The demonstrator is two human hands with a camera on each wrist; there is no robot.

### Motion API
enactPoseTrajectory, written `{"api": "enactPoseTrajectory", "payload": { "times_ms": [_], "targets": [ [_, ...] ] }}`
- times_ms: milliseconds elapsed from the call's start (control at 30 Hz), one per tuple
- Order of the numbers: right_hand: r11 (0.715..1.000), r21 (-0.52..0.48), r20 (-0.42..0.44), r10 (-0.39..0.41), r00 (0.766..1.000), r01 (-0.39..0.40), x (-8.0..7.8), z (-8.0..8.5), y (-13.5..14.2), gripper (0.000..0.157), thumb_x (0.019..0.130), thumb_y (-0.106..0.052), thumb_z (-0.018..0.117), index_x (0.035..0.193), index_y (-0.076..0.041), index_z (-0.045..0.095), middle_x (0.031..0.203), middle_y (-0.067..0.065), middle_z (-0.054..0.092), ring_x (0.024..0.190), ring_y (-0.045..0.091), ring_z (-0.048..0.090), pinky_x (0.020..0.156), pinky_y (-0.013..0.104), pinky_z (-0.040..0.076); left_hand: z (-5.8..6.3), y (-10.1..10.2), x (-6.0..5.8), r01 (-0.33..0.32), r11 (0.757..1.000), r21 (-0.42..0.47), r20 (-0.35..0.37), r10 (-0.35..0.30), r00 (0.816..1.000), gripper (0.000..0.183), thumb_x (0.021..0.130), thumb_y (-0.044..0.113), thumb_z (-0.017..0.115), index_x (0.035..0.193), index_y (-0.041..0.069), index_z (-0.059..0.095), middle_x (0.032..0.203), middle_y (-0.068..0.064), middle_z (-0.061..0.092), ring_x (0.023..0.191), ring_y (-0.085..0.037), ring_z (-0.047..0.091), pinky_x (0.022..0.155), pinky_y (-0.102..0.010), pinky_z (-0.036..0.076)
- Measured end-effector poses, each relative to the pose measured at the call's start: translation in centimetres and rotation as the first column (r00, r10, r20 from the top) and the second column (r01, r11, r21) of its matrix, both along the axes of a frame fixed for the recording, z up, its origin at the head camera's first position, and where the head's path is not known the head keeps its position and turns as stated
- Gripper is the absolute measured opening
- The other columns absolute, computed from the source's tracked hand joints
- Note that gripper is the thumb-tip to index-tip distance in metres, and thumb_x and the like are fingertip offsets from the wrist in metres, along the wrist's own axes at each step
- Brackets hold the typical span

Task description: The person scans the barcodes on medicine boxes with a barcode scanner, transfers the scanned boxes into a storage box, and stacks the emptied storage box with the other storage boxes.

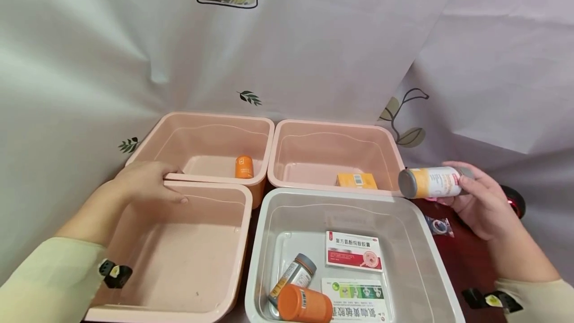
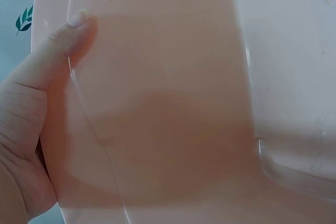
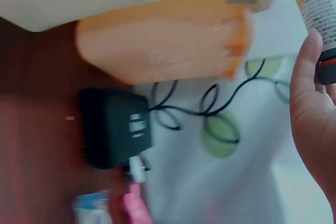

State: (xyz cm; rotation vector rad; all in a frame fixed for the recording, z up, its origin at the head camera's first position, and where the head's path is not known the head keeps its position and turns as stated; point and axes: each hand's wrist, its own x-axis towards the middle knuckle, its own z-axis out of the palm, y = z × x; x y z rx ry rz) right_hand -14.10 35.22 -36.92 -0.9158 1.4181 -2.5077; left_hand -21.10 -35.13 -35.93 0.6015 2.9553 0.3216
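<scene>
My right hand (image 1: 482, 201) grips a grey-capped bottle (image 1: 432, 182) with a yellow and white label, held sideways past the right corner of the grey bin (image 1: 430, 233). In the right wrist view the thumb lies along the bottle (image 3: 319, 17). My left hand (image 1: 145, 183) holds the back rim of the front left pink bin (image 1: 246, 213), its thumb (image 2: 79, 22) against the inner wall and its fingers over the rim. Inside the grey bin lie another grey-capped bottle (image 1: 293, 275), an orange bottle (image 1: 305, 304), a red and white medicine box (image 1: 353, 250) and a green and white box (image 1: 356, 299).
Behind stand two more pink bins: the back left one (image 1: 206, 117) holds an orange bottle (image 1: 244, 167), the back right one (image 1: 332, 126) a yellow box (image 1: 357, 180). On the dark red table at right are a small packet (image 1: 439, 226) and a black box (image 3: 115, 127).
</scene>
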Motion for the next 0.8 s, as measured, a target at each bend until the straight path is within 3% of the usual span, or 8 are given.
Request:
{"api": "enactPoseTrajectory", "payload": {
  "times_ms": [233,333,467,533,667,733,767,800],
  "targets": [
    [0.966,0.219,-0.012,-0.137,0.991,0.136,-1.1,4.5,-1.4,0.041,0.109,0.009,0.034,0.142,0.004,0.058,0.117,0.015,0.068,0.097,0.023,0.074,0.083,0.032,0.062,0.2,0.0,0.0,-0.002,1.0,0.005,0.015,0.002,1.0,0.067,0.07,0.065,0.091,0.113,0.015,0.077,0.089,0.008,0.071,0.079,-0.014,0.064,0.076,-0.047,0.052],
    [0.92,0.334,-0.034,-0.207,0.978,0.206,-1.6,5.9,-2.2,0.044,0.105,0.015,0.039,0.141,0.003,0.061,0.112,0.014,0.07,0.092,0.021,0.073,0.076,0.031,0.062,0.0,0.1,0.2,-0.006,1.0,0.0,0.008,0.006,1.0,0.068,0.07,0.067,0.091,0.113,0.015,0.077,0.088,0.008,0.072,0.079,-0.015,0.064,0.077,-0.049,0.052],
    [0.842,0.485,-0.06,-0.238,0.969,0.236,-2.1,7.1,-3.5,0.054,0.101,0.018,0.046,0.147,-0.006,0.06,0.11,0.01,0.075,0.093,0.018,0.075,0.073,0.029,0.061,0.0,0.1,0.3,-0.007,1.0,-0.006,0.003,0.007,1.0,0.067,0.07,0.068,0.09,0.11,0.016,0.077,0.088,0.008,0.071,0.078,-0.015,0.064,0.077,-0.05,0.052],
    [0.775,0.573,-0.104,-0.254,0.961,0.267,-2.1,7.5,-4.4,0.058,0.1,0.017,0.052,0.149,-0.013,0.059,0.118,0.006,0.075,0.096,0.015,0.075,0.074,0.028,0.061,0.0,0.1,0.3,-0.005,1.0,-0.01,0.002,0.005,1.0,0.066,0.069,0.068,0.09,0.108,0.017,0.076,0.087,0.008,0.071,0.078,-0.015,0.064,0.076,-0.05,0.052],
    [0.562,0.729,-0.274,-0.283,0.919,0.39,-2.3,8.5,-7.0,0.059,0.096,0.009,0.069,0.148,-0.018,0.06,0.139,-0.006,0.065,0.112,0.008,0.069,0.079,0.023,0.059,0.2,0.1,0.2,0.0,1.0,-0.01,-0.008,0.0,1.0,0.064,0.069,0.067,0.091,0.106,0.017,0.075,0.086,0.009,0.07,0.077,-0.016,0.063,0.075,-0.05,0.052],
    [0.47,0.773,-0.331,-0.273,0.903,0.426,-2.5,9.2,-8.5,0.057,0.095,0.003,0.076,0.146,-0.017,0.061,0.144,-0.006,0.06,0.123,0.004,0.062,0.085,0.02,0.057,0.2,0.1,0.3,-0.002,1.0,-0.008,-0.011,0.002,1.0,0.064,0.069,0.067,0.091,0.105,0.017,0.075,0.085,0.009,0.069,0.077,-0.015,0.063,0.074,-0.05,0.051],
    [0.443,0.785,-0.348,-0.261,0.9,0.432,-2.7,9.6,-9.3,0.057,0.094,0.0,0.078,0.146,-0.016,0.061,0.146,-0.005,0.059,0.128,0.002,0.058,0.087,0.019,0.055,0.2,0.1,0.3,-0.004,1.0,-0.008,-0.012,0.004,1.0,0.064,0.069,0.067,0.091,0.105,0.018,0.075,0.085,0.009,0.069,0.077,-0.015,0.063,0.075,-0.049,0.051],
    [0.435,0.795,-0.35,-0.242,0.905,0.423,-2.9,9.9,-10.1,0.058,0.093,-0.001,0.079,0.147,-0.013,0.06,0.146,-0.001,0.06,0.128,0.004,0.059,0.089,0.019,0.055,0.1,0.2,0.4,-0.006,1.0,-0.007,-0.012,0.006,1.0,0.064,0.068,0.068,0.09,0.105,0.018,0.075,0.085,0.01,0.069,0.077,-0.015,0.063,0.075,-0.049,0.052]
  ]
}}
